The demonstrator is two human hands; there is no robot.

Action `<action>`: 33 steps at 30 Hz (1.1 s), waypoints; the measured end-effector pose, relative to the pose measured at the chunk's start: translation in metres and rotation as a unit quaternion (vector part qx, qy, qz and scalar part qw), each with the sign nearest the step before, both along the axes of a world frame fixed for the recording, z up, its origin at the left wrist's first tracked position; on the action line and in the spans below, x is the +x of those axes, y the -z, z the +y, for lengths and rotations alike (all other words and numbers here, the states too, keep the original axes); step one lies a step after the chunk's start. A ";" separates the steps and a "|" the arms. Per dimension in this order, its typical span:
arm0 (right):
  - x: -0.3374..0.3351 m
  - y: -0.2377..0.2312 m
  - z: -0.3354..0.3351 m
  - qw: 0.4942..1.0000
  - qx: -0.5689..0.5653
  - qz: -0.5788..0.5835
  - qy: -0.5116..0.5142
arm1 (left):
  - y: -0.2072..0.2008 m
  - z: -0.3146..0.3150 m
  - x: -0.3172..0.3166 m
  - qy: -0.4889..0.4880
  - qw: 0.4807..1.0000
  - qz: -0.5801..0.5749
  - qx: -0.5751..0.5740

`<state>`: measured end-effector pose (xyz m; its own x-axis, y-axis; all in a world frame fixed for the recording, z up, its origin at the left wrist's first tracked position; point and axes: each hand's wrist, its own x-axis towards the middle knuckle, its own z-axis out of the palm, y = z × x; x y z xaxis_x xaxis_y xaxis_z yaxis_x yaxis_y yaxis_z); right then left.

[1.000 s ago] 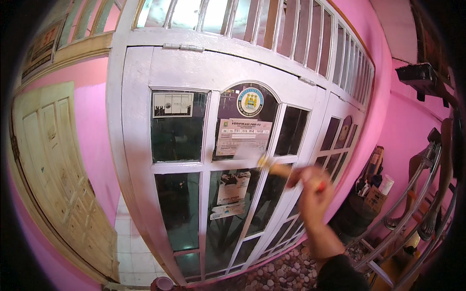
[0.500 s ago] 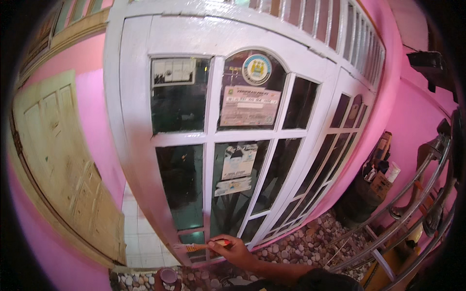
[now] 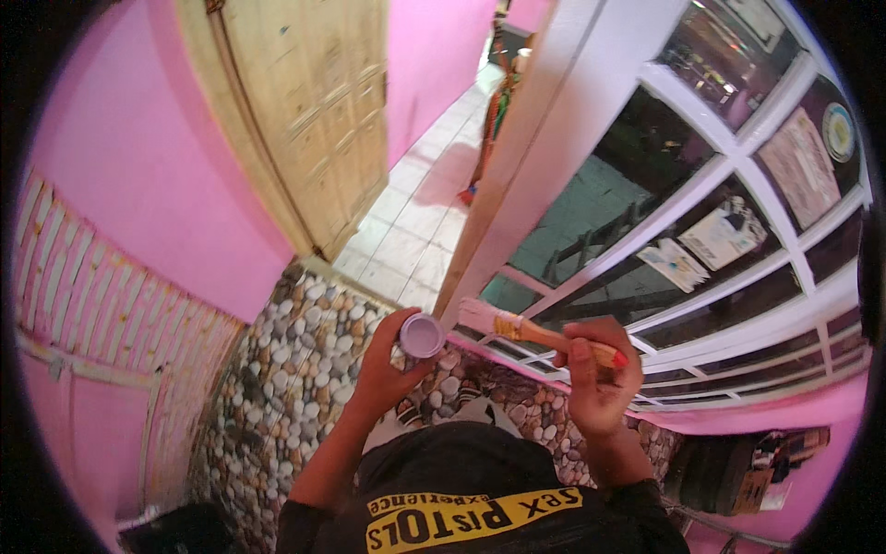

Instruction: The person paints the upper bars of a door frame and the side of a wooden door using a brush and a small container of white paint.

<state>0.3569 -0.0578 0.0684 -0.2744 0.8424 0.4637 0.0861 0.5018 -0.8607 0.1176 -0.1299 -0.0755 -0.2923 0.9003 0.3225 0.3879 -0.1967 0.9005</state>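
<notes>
Pink walls edge the pebbled floor beneath the lilac cup.

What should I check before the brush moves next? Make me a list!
1. Brush held in the right grip: ok.
2. Cup held in the left grip: ok.
3. Cup's opening facing up: ok.
4. Glass free of papers: not ok, some are stuck on it.
5. Bristles touching the door: cannot tell.
</notes>
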 end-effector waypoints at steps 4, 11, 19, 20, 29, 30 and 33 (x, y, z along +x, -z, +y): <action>-0.016 -0.004 0.005 0.995 -0.017 -0.086 -0.055 | 0.000 -0.007 -0.002 -0.013 1.000 0.015 0.002; -0.048 0.018 0.013 0.982 0.035 -0.160 -0.092 | 0.004 -0.008 -0.003 -0.006 1.000 0.009 -0.009; -0.073 0.072 0.035 0.970 -0.024 -0.186 -0.154 | 0.049 0.012 -0.010 -0.041 0.999 0.001 -0.031; -0.078 0.072 0.033 0.972 -0.025 -0.187 -0.141 | 0.072 0.013 -0.012 -0.050 0.998 -0.042 -0.016; -0.048 0.079 0.036 0.979 0.006 -0.194 -0.056 | 0.040 0.046 0.009 0.088 0.996 0.031 -0.008; -0.045 0.079 0.034 0.978 -0.015 -0.201 -0.049 | 0.038 0.047 0.012 0.101 0.995 0.014 -0.021; -0.038 0.086 0.038 0.984 0.020 -0.172 -0.046 | 0.028 0.052 0.022 0.139 0.989 -0.047 -0.017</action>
